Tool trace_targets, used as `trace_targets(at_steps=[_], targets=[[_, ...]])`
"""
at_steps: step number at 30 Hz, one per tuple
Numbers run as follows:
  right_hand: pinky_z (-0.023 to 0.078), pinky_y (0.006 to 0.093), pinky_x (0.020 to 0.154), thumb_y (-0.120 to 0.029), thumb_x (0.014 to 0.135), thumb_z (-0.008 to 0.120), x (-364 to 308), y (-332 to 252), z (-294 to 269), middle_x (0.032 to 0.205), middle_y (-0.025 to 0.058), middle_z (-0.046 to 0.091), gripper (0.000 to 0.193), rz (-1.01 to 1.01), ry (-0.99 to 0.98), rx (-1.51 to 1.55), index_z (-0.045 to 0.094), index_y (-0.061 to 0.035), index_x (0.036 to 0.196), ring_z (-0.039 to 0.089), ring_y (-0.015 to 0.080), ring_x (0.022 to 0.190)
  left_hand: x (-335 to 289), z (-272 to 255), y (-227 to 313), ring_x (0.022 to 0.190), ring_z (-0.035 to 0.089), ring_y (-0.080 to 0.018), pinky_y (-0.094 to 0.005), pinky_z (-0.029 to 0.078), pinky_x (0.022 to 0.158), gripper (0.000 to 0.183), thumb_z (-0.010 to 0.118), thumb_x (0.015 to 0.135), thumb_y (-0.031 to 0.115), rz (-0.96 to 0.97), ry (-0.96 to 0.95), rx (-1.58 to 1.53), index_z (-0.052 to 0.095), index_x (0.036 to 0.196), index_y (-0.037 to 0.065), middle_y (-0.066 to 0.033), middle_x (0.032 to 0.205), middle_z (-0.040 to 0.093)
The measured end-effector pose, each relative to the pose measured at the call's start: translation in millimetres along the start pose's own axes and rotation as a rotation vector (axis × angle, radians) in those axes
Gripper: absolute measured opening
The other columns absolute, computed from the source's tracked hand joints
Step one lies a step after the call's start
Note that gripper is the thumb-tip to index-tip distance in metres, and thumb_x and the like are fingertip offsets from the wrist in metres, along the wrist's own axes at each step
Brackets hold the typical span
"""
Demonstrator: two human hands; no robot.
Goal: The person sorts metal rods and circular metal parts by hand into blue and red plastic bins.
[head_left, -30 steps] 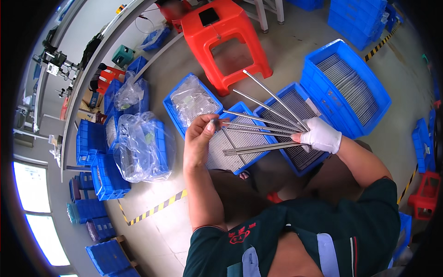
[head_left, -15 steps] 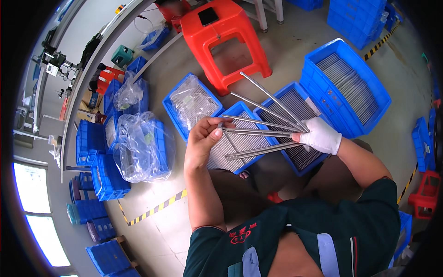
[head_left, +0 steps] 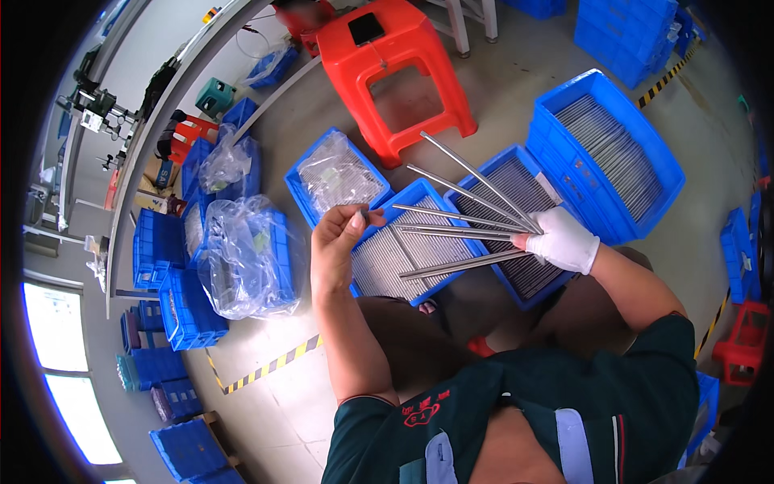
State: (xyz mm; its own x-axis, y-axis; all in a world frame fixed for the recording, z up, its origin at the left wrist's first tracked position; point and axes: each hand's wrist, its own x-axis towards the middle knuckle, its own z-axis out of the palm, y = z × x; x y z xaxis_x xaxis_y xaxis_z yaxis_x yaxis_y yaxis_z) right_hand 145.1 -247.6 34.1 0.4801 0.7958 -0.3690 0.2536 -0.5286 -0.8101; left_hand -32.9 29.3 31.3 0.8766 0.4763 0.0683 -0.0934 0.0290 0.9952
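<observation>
Several slim metal rods (head_left: 476,181) fan out to the left from my right hand (head_left: 562,239), which wears a white glove and is closed around their ends. My bare left hand (head_left: 339,238) is raised just left of the rods' free tips, apart from them. Its thumb and forefinger pinch a small dark piece (head_left: 364,215), too small to name. Below the rods stand two blue crates, one with pale rods (head_left: 371,270) in rows nearer my left hand, the other with darker rods (head_left: 504,181) under my right hand.
At the right is a deeper blue crate (head_left: 556,149) full of rods. A plastic-covered crate (head_left: 298,189) lies farther left. Ahead, a red stool (head_left: 347,52) carries a black phone-like slab (head_left: 366,29). More bagged blue crates (head_left: 282,250) line the left side, beside a bench frame (head_left: 133,194).
My left hand has drawn away to the left from the rod tips, with the small dark piece between its fingers. My right hand still holds the rods, nearly in the same place.
</observation>
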Motion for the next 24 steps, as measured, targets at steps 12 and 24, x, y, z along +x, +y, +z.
trace_targets(at_steps=[12, 24], targets=[[0.046, 0.0349, 0.066, -0.031, 0.084, 0.059, -6.6, -13.2, 0.5, 0.072, 0.0165, 0.063, 0.029, -0.076, -0.001, -0.246, 0.065, -0.0026, 0.089, 0.062, 0.0296, 0.071, 0.4, 11.3, -3.1, 0.091, 0.062, -0.0233, -0.0328, 0.046, 0.084, 0.024, 0.063, 0.084, 0.011, -0.039, -0.112, -0.107, 0.055, 0.101, -0.004, -0.0186, 0.095, 0.065], [0.046, 0.0375, 0.066, -0.034, 0.085, 0.055, -7.4, -16.0, 3.5, 0.071, 0.0158, 0.063, 0.029, -0.064, 0.015, -0.338, 0.064, -0.0058, 0.085, 0.062, 0.0321, 0.071, 2.6, 17.7, -4.1, 0.089, 0.061, -0.0163, -0.0270, 0.045, 0.082, 0.020, 0.060, 0.085, 0.005, -0.167, -0.143, -0.052, 0.055, 0.101, -0.005, -0.0148, 0.095, 0.065]])
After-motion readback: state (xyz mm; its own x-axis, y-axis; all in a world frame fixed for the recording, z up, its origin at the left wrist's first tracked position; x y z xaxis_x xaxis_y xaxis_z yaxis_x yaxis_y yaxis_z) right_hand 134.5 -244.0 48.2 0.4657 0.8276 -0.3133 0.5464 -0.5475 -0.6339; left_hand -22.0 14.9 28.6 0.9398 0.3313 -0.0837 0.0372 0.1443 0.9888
